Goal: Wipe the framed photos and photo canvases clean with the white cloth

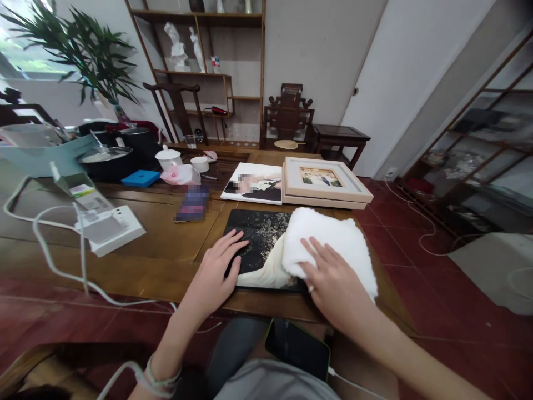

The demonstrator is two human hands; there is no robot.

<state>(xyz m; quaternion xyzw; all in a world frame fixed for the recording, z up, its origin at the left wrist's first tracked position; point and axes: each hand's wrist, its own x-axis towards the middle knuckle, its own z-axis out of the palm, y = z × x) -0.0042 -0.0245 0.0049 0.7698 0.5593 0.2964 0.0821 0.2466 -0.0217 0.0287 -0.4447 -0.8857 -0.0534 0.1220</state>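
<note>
A dark photo panel (250,219) lies flat on the wooden table, showing pale flecks and part of a white dress. My left hand (216,269) rests on its left edge, fingers stretched out and holding nothing. A folded white towel (347,239) covers the panel's right part and reaches past it onto the table. My right hand (333,278) presses down on the towel, fingers bent over its near left part. The panel's right side is hidden beneath the towel.
Behind the panel lie a white photo print (250,186) and framed pictures (353,191). On the left are a phone (192,204), a blue box (140,178), an open white box (120,230) and a looping cable (58,272). A black phone (297,347) rests on my lap.
</note>
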